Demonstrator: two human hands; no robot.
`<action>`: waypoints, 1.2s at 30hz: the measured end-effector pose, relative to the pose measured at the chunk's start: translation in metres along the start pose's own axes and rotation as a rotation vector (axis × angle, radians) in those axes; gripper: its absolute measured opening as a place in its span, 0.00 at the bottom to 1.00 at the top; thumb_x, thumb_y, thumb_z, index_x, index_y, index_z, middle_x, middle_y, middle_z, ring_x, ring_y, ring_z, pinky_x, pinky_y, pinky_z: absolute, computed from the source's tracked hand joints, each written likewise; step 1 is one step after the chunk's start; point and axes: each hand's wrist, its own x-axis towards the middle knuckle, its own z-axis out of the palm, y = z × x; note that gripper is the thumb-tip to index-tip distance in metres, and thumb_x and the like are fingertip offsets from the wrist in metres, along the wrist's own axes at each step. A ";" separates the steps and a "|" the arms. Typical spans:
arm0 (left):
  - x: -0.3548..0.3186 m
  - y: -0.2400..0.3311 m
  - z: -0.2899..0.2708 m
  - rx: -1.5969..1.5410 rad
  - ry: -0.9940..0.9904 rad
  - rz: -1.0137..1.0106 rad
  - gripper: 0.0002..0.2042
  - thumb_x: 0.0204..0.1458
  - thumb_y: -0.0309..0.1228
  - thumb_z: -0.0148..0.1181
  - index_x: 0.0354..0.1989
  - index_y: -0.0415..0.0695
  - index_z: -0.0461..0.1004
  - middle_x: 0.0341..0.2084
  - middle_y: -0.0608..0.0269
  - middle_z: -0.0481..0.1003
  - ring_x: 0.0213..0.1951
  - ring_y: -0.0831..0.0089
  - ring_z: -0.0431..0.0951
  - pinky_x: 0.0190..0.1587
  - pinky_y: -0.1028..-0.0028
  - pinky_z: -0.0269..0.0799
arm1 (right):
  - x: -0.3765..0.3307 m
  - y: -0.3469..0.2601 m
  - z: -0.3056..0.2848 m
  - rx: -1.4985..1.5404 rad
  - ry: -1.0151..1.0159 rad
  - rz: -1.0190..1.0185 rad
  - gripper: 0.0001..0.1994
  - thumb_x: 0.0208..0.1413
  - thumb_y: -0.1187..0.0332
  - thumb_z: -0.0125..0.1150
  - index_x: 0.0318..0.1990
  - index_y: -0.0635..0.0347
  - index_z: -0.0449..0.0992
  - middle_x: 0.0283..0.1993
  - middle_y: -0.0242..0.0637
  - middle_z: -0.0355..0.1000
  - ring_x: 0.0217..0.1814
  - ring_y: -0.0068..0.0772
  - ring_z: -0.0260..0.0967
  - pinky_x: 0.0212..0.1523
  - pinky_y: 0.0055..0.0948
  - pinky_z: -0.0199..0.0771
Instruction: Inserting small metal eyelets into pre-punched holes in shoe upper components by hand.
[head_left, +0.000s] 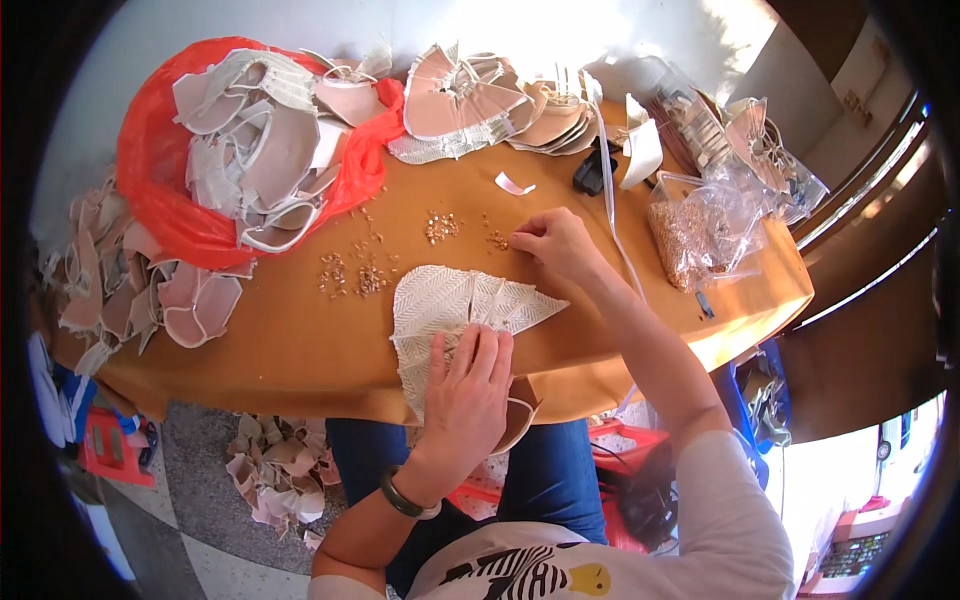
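Note:
A cream shoe upper (pixel 437 297) with a woven herringbone surface lies at the table's front edge, partly overhanging it. My left hand (pixel 468 385) presses on it with the fingers close together, holding it there; the thumb is mostly hidden. Its tan lining shows below the hand. My right hand (pixel 560 240) is beyond the upper, thumb and forefinger pinched together beside a small pile of gold-coloured bits (pixel 497 240). Whatever may be between those fingertips is too small to make out. More gold bits lie in a cluster (pixel 441 227) and a looser scatter (pixel 365 277) to the left.
A red plastic bag (pixel 150 150) full of shoe uppers stands back left, with more uppers (pixel 200 300) beside it. Stacked uppers (pixel 465 95) line the back. A clear bag of gold bits (pixel 690 230) sits right, near a white cord (pixel 612 190). Scraps (pixel 280 470) cover part of the floor.

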 end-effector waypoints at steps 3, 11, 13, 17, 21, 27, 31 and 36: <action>-0.004 0.003 0.006 -0.002 0.007 -0.017 0.25 0.56 0.35 0.55 0.63 0.42 0.64 0.58 0.53 0.64 0.63 0.58 0.61 0.66 0.47 0.49 | 0.003 -0.001 0.007 -0.165 0.054 -0.100 0.09 0.50 0.65 0.65 0.34 0.59 0.84 0.29 0.40 0.80 0.31 0.36 0.79 0.36 0.33 0.77; -0.007 0.002 0.009 -0.057 0.025 -0.025 0.26 0.57 0.36 0.55 0.64 0.41 0.63 0.60 0.52 0.63 0.65 0.58 0.59 0.67 0.47 0.47 | -0.005 0.003 0.006 -0.375 0.061 -0.357 0.07 0.49 0.68 0.62 0.33 0.58 0.83 0.33 0.44 0.78 0.35 0.46 0.77 0.40 0.40 0.77; -0.007 0.002 0.009 -0.106 0.045 -0.038 0.27 0.57 0.36 0.55 0.64 0.39 0.63 0.59 0.51 0.63 0.65 0.58 0.60 0.67 0.47 0.47 | -0.009 0.002 0.000 -0.377 0.078 -0.405 0.06 0.50 0.69 0.61 0.33 0.59 0.82 0.33 0.45 0.78 0.35 0.46 0.77 0.40 0.40 0.76; -0.007 0.002 0.008 -0.089 0.056 -0.047 0.26 0.56 0.36 0.55 0.62 0.38 0.63 0.58 0.51 0.64 0.64 0.59 0.61 0.67 0.46 0.47 | -0.045 -0.027 -0.011 -0.088 -0.108 -0.347 0.05 0.49 0.73 0.60 0.32 0.63 0.80 0.32 0.45 0.77 0.37 0.47 0.75 0.42 0.38 0.75; 0.000 0.004 -0.001 0.000 -0.002 -0.053 0.24 0.56 0.37 0.55 0.60 0.39 0.65 0.57 0.54 0.65 0.63 0.61 0.62 0.67 0.45 0.47 | -0.075 -0.028 -0.011 -0.150 -0.368 -0.492 0.04 0.48 0.73 0.61 0.31 0.63 0.80 0.32 0.43 0.76 0.38 0.47 0.74 0.42 0.38 0.74; 0.002 0.007 -0.003 0.039 -0.009 -0.058 0.24 0.56 0.37 0.56 0.59 0.40 0.66 0.57 0.56 0.65 0.63 0.63 0.62 0.67 0.44 0.46 | -0.077 -0.016 -0.004 -0.192 -0.292 -0.689 0.03 0.49 0.72 0.61 0.29 0.61 0.79 0.34 0.41 0.73 0.38 0.46 0.73 0.41 0.39 0.73; -0.004 0.005 -0.001 0.038 -0.002 -0.042 0.25 0.57 0.37 0.55 0.61 0.40 0.65 0.59 0.55 0.65 0.65 0.62 0.62 0.68 0.43 0.44 | -0.068 -0.016 -0.002 -0.255 -0.361 -0.725 0.04 0.51 0.72 0.60 0.31 0.62 0.76 0.35 0.42 0.72 0.40 0.47 0.72 0.42 0.40 0.72; -0.007 0.005 -0.004 -0.003 -0.006 -0.047 0.27 0.57 0.37 0.55 0.64 0.39 0.64 0.62 0.54 0.64 0.66 0.61 0.61 0.68 0.42 0.42 | -0.072 -0.014 -0.003 -0.307 -0.381 -0.765 0.03 0.54 0.71 0.59 0.33 0.61 0.74 0.38 0.41 0.71 0.43 0.47 0.71 0.43 0.41 0.72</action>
